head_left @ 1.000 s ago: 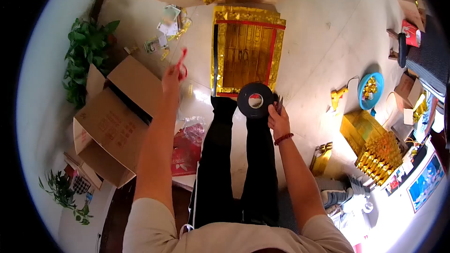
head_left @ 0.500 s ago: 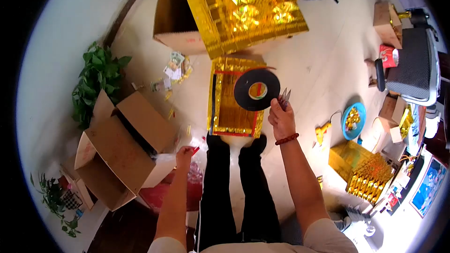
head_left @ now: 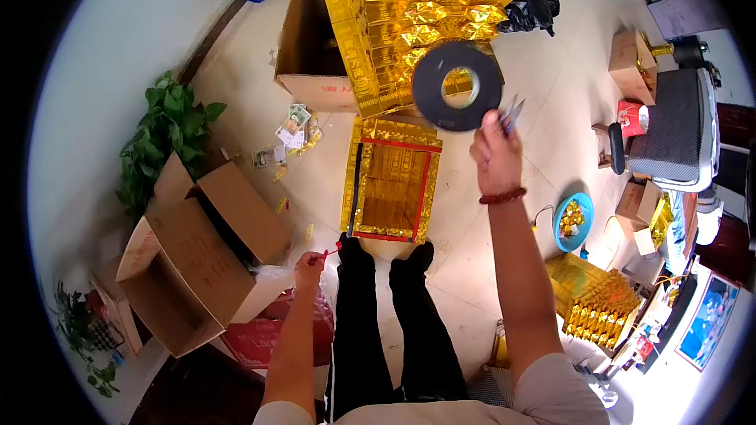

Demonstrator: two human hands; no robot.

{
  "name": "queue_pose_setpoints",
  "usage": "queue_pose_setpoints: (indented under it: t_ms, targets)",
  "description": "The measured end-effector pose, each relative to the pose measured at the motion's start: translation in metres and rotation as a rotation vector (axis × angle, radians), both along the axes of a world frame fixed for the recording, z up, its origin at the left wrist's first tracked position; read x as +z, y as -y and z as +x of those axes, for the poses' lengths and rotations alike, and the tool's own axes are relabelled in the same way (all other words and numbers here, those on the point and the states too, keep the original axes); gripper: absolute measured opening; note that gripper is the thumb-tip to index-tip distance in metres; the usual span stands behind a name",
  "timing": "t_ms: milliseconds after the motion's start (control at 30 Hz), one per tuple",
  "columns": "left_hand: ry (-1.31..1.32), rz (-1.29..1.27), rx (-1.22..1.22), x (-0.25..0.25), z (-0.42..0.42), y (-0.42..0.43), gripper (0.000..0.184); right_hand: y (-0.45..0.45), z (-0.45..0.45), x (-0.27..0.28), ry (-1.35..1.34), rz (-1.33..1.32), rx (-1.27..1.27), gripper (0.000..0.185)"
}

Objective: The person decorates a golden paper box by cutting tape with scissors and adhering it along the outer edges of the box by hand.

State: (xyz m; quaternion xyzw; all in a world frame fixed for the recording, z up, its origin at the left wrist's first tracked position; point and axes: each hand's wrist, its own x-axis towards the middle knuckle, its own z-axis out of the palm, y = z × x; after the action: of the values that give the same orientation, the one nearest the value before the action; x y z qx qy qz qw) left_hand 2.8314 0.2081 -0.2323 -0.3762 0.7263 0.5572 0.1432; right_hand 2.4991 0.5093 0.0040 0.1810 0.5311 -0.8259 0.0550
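My right hand (head_left: 499,156) is raised at right of centre, closed on a large black tape roll (head_left: 426,86) and a small pair of scissors (head_left: 513,112) whose blades stick out past the fingers. Lower down, my left hand (head_left: 309,269) pinches a thin red strip (head_left: 335,250) near my foot. Between the hands, a flat gold foil panel (head_left: 431,224) lies on the floor beyond my feet, with red strips along several edges and a black strip down its left side.
Gold folded foil (head_left: 370,71) leans over a cardboard box (head_left: 315,93). Another open box (head_left: 189,267) and a plant (head_left: 161,138) stand left. At right are a blue basin (head_left: 557,228), a chair (head_left: 669,126) and more gold foil (head_left: 567,275). Paper notes (head_left: 291,127) lie on the floor.
My right hand has risen with the tape roll and scissors, away from the gold panel. My left hand has come down and inward with the red strip. The view has shifted.
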Motion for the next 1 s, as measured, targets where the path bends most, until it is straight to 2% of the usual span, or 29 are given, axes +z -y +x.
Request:
queue_pose_setpoints:
  t_ms: [133,233,300,333,400,567,633,767,833,900,1000]
  targets:
    - [0.021,-0.057,-0.015,0.017,0.004,0.002,0.007,-0.004,0.049,-0.054,0.225,0.151,0.019,0.023]
    - [0.034,-0.025,0.018,-0.002,0.022,0.010,0.012,-0.004,0.078,-0.071,0.315,0.352,0.052,0.028]
    - [0.075,-0.047,-0.003,-0.004,0.029,0.013,0.015,-0.002,0.089,-0.083,0.274,0.529,0.076,0.031]
    - [0.114,-0.068,-0.025,0.001,0.029,0.014,0.017,0.001,0.089,-0.084,0.274,0.525,0.080,0.031]
    - [0.089,-0.061,-0.024,0.010,0.028,0.013,0.019,0.008,0.085,-0.088,0.039,0.636,0.119,0.032]
    - [0.052,0.006,-0.017,0.018,0.018,0.005,0.020,0.048,0.039,-0.061,-0.099,0.710,0.164,0.029]
    - [0.069,0.004,-0.031,0.018,0.014,0.002,0.021,0.067,0.020,-0.056,-0.251,0.744,0.075,0.029]
    - [0.088,0.055,0.022,0.030,0.007,-0.004,0.020,0.088,-0.009,-0.071,-0.205,0.672,0.062,0.030]
    - [0.157,0.072,0.033,0.031,0.009,-0.004,0.017,0.091,-0.017,-0.077,-0.210,0.745,0.047,0.031]
    - [0.142,0.058,0.035,0.027,0.016,-0.001,0.017,0.090,-0.019,-0.082,-0.166,0.711,0.056,0.032]
    - [0.123,0.009,0.016,0.030,0.024,0.006,0.017,0.083,-0.024,-0.105,-0.237,0.797,-0.034,0.035]
